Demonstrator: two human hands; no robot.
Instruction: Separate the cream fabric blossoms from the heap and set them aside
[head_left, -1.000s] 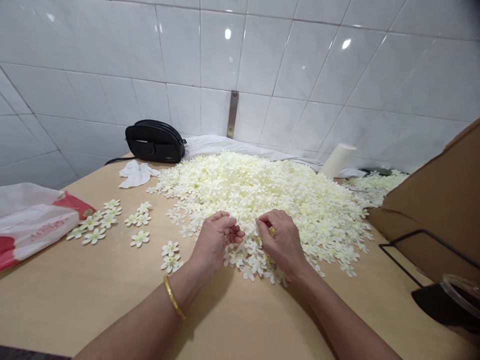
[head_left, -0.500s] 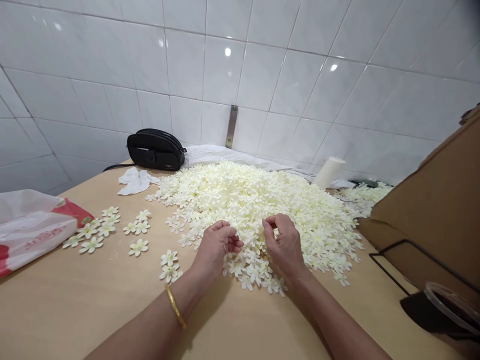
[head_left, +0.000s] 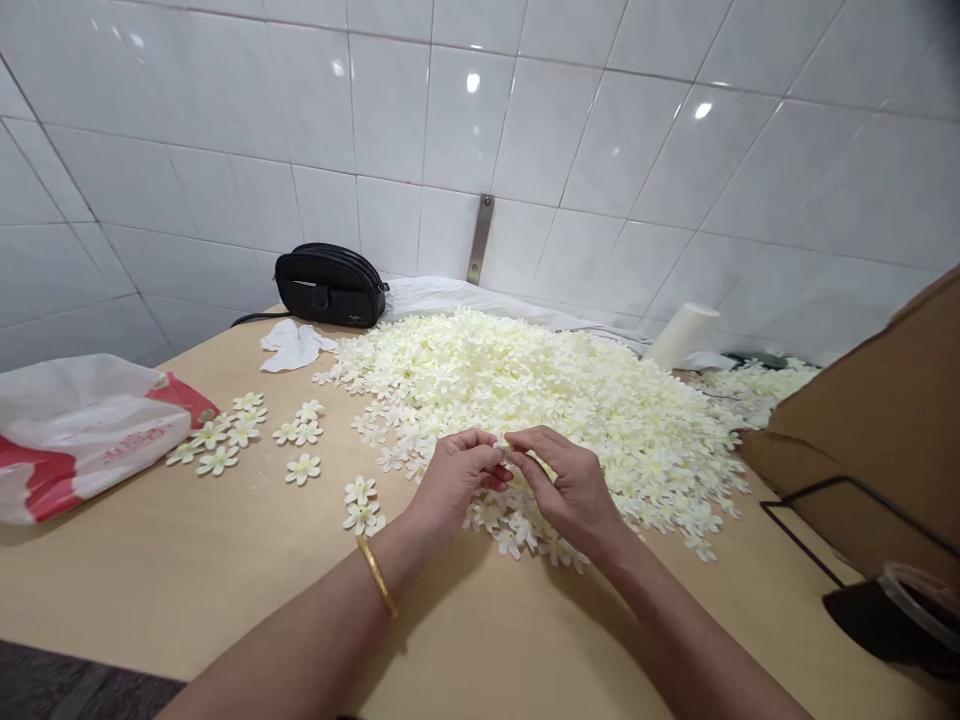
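The heap of flowers (head_left: 525, 370) lay just beyond and below our grips, its near edge running beneath them. Our left grip (head_left: 457, 480) and right grip (head_left: 570, 490) met over that edge, fingertips drawn together. A small pale scrap (head_left: 502, 441) showed at the tips, but we could not tell whether either grip was closed on it. Left of the grips, loose flowers (head_left: 303, 469) lay in small clusters on the worktop (head_left: 187, 560), the nearest just beside our left wrist and its gold bangle (head_left: 376, 578). Farther left was a red-and-white bag (head_left: 97, 420). Beyond the grips, to the left, we had a black pouch (head_left: 330, 288) and a white tissue (head_left: 294, 347); beyond and to the right, a tilted white cylinder (head_left: 681, 336). Well right of the grips stood cardboard (head_left: 877, 420) and a dark cup (head_left: 892, 620).
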